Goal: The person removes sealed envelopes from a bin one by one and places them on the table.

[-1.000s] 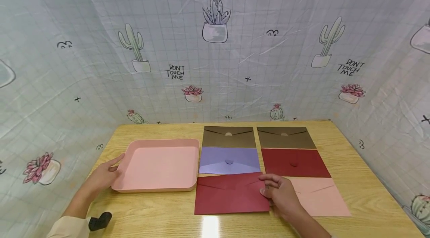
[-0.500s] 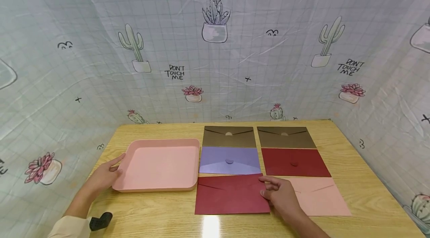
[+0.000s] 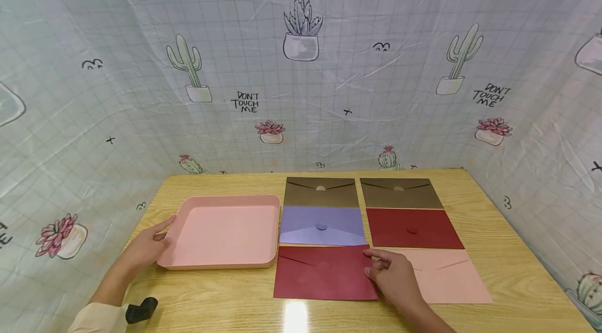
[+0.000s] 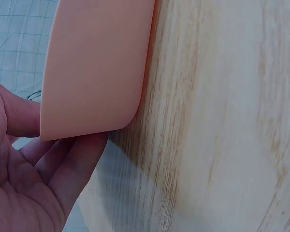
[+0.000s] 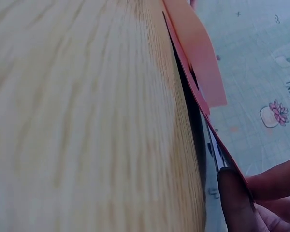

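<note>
My left hand holds the left side of a pink tray on the table. In the left wrist view, the thumb is at the rim of the tray wall and the fingers are against its outside. My right hand pinches the right edge of a red envelope at the front of the left column. The right wrist view shows the thumb and fingers on either side of this envelope's edge, which is raised off the wood.
Behind the held envelope lie a purple envelope and a brown envelope. The right column has another brown envelope, a dark red envelope and a pink envelope. A patterned cloth surrounds the wooden table.
The held red envelope has turned slightly, so its back edge lies straighter, and it sits a little nearer the front. My left hand and the tray stay in place.
</note>
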`<state>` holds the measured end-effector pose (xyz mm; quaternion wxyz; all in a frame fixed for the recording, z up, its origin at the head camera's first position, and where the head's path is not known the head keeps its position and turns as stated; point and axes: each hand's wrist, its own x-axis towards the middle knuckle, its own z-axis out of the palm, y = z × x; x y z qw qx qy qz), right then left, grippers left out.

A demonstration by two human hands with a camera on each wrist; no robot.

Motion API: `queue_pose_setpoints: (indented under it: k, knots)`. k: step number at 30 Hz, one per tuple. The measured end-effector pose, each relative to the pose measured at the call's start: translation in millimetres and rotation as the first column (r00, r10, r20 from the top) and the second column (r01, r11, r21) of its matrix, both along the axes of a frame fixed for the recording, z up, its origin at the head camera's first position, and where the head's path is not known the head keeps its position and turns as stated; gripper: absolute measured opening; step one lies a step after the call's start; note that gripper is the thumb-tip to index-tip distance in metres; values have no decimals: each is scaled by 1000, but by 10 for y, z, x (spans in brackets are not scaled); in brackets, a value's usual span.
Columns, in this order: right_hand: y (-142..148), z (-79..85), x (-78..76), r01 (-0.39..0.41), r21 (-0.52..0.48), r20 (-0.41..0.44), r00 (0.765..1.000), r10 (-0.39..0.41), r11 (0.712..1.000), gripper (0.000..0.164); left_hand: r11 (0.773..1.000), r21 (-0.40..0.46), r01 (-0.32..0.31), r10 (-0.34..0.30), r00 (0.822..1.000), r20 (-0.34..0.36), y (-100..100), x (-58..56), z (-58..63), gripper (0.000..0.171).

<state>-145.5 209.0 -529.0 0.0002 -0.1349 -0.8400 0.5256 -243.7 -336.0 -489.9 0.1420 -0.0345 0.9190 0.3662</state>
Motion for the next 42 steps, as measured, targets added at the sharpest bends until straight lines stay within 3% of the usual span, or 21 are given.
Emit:
queue_pose_setpoints:
  k: [16,42]
  knots:
    - [-33,38,-2,-66,111,-36,997,71,992,38,1000,-3,10,-10,1000,-5,-22,1,18,66]
    - [-13,94,-4,-110,171,-3,994,112,979,35,1000,10,2,-2,1000,10,21,0,26,67]
